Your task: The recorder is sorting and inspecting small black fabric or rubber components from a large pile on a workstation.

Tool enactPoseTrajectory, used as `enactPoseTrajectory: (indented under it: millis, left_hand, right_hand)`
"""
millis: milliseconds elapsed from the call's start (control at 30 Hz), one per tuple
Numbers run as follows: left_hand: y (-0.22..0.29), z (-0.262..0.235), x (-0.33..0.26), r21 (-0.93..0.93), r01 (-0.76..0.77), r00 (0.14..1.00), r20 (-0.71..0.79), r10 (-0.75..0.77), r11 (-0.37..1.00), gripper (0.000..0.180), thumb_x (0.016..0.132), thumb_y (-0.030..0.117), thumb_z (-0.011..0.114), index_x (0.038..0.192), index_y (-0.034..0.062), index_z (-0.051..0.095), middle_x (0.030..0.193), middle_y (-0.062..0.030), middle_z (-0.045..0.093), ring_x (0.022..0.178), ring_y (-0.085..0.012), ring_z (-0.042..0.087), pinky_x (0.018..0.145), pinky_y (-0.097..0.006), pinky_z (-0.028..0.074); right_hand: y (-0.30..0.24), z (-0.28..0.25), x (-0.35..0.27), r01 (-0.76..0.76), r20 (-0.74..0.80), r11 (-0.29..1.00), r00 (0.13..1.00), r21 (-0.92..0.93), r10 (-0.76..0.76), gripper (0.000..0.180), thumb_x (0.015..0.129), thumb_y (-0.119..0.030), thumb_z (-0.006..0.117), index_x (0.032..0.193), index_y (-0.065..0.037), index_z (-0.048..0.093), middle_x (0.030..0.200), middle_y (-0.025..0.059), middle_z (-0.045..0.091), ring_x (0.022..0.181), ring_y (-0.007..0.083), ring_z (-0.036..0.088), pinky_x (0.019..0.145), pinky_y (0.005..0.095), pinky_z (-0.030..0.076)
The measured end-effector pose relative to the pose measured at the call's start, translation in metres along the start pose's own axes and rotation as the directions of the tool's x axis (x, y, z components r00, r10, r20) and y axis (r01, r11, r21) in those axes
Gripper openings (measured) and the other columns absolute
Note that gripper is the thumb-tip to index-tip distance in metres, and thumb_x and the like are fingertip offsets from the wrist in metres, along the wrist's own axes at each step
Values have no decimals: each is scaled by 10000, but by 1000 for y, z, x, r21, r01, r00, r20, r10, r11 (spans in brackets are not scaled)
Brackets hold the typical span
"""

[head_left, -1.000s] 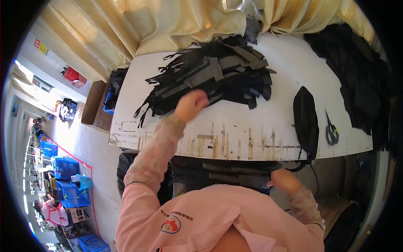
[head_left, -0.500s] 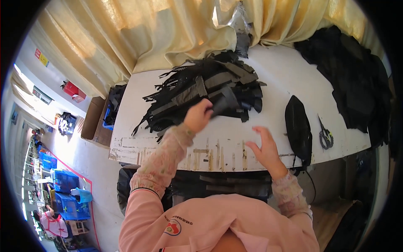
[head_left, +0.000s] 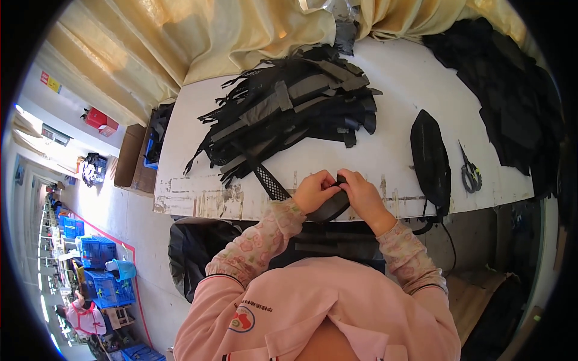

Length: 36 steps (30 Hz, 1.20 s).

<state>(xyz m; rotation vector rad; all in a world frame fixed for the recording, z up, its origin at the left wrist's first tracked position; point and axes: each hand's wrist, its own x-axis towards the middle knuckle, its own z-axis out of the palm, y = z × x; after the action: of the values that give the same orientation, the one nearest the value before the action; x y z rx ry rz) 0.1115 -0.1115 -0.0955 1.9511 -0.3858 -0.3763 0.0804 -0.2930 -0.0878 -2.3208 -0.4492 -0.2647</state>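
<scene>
While both hands meet at the near edge of the white table (head_left: 385,150), they hold a black curved fabric piece (head_left: 330,209) between them: it is dark, narrow and bent like a padded strap, lying over the table's worn front edge just in front of the person's chest. A strip of black mesh (head_left: 269,182) runs from beside the left hand up and to the left toward the heap. The left hand (head_left: 314,191) has its fingers curled and pinched on the upper left end of the piece; the right hand (head_left: 362,194) has its fingers folded down over the right end, thumb side toward the left hand, and the two hands touch or nearly touch. Pale yellow curtains (head_left: 198,42) hang behind the table. On it, a big heap of black and grey straps and cut parts (head_left: 295,108) lies beyond the hands, a second dark pile (head_left: 512,102) fills the right end, an oval black pouch (head_left: 430,159) lies to the right of the hands, and scissors (head_left: 469,171) lie just beyond it. To the left, the floor shows a cardboard box (head_left: 129,156) and, farther off, blue crates (head_left: 99,283).
</scene>
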Motion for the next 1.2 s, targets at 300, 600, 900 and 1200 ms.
enactPoseTrajectory:
  millis: [300, 600, 900, 1200]
  left_hand:
    - [33, 14, -24, 291, -451, 886, 33, 462, 844, 86, 801, 75, 646, 836, 41, 576, 721, -89, 596, 637, -244, 592, 578, -322, 458]
    - [31, 2, -38, 242, -371, 925, 16, 379, 897, 127, 788, 104, 650, 876, 63, 568, 821, -107, 605, 728, -330, 578, 657, -402, 457]
    - [40, 1, -36, 319, -396, 910, 10, 415, 861, 141, 782, 70, 668, 876, 32, 571, 775, -116, 577, 715, -311, 571, 633, -367, 460]
    - [47, 4, -27, 215, -360, 927, -32, 375, 908, 135, 793, 36, 670, 864, 10, 558, 763, -116, 560, 660, -254, 549, 594, -310, 447]
  right_hand:
    - [19, -20, 20, 96, -143, 990, 984, -106, -111, 151, 801, -157, 628, 714, -55, 558, 666, 92, 576, 545, 256, 568, 504, 369, 458]
    - [29, -37, 9, -554, 269, 586, 820, 592, 504, 297, 812, -289, 693, 813, -13, 584, 666, 57, 577, 559, 117, 504, 504, 307, 429]
    - [-14, -46, 5, -321, 271, 876, 935, 361, 231, 149, 800, -127, 694, 787, -1, 616, 644, 31, 570, 588, 81, 490, 552, 244, 410]
    - [-7, -27, 2, -378, 228, 619, 923, 688, 311, 154, 822, -133, 675, 760, 5, 647, 668, 1, 605, 623, 72, 535, 564, 238, 416]
